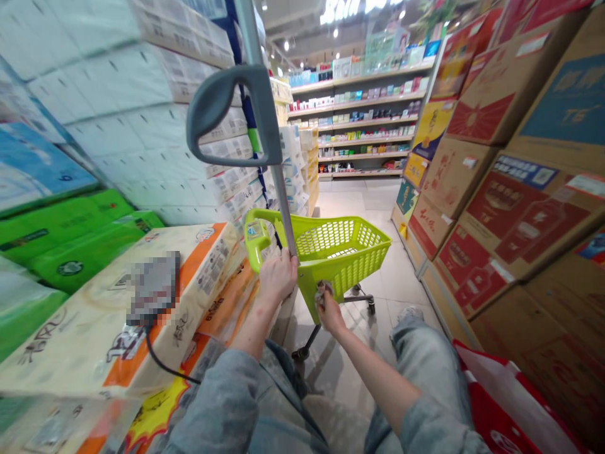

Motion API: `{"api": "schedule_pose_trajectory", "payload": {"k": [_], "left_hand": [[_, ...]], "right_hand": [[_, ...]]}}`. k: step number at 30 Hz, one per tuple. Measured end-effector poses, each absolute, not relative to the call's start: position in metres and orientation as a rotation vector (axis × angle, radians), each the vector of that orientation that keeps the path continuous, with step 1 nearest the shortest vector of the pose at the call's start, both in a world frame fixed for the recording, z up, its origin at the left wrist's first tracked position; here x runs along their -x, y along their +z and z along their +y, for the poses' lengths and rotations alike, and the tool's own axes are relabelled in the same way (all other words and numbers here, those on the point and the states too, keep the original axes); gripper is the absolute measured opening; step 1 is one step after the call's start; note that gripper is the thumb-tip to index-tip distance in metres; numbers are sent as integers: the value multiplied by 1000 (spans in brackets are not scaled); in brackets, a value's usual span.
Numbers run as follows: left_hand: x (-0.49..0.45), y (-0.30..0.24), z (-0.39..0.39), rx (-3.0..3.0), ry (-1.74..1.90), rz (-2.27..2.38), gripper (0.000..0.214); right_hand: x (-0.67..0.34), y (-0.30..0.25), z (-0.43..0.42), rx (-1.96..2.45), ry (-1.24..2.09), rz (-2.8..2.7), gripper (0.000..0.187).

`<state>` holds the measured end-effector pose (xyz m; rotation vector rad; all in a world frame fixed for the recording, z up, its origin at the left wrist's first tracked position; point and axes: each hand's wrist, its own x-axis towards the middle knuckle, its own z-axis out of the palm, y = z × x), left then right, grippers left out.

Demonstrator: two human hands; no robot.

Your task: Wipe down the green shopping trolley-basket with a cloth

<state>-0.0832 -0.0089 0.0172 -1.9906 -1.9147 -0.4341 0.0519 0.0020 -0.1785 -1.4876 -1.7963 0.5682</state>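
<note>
A lime-green shopping cart basket [360,272] stands before me on a wheeled metal frame. From its near corner a grey metal pole [284,211] rises, carrying a dark grey loop handle [195,120]. My left hand [278,276] is closed around the foot of this pole, at the basket's rim. In my right hand [329,313] is a crumpled, greyish cloth [324,291], pressed against the basket's near side wall. Its fingers are bunched around the cloth and partly hidden. A green child-seat-like part [256,236] with a sticker juts out left of the pole.
Wrapped tissue packs [189,284] are stacked close on my left, with a blurred grey device [154,289] and its cable on top. Cardboard cartons [496,221] line the right side. A red bag [515,403] lies near my leg. Stocked shelves [363,120] stand at the aisle's far end.
</note>
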Motion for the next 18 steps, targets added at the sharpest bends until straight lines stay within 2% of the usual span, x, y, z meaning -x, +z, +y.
{"api": "schedule_pose_trajectory", "payload": {"k": [4, 12, 18], "left_hand": [[92, 17, -9, 1967, -393, -1919, 38], [98, 18, -11, 1956, -358, -1933, 38], [101, 16, -10, 1961, -364, -1915, 39]], "right_hand": [[-35, -166, -3, 1742, 603, -2004, 46], [-28, -146, 11, 1841, 616, -2001, 33], [-39, -170, -5, 1815, 707, -1980, 31]]}}
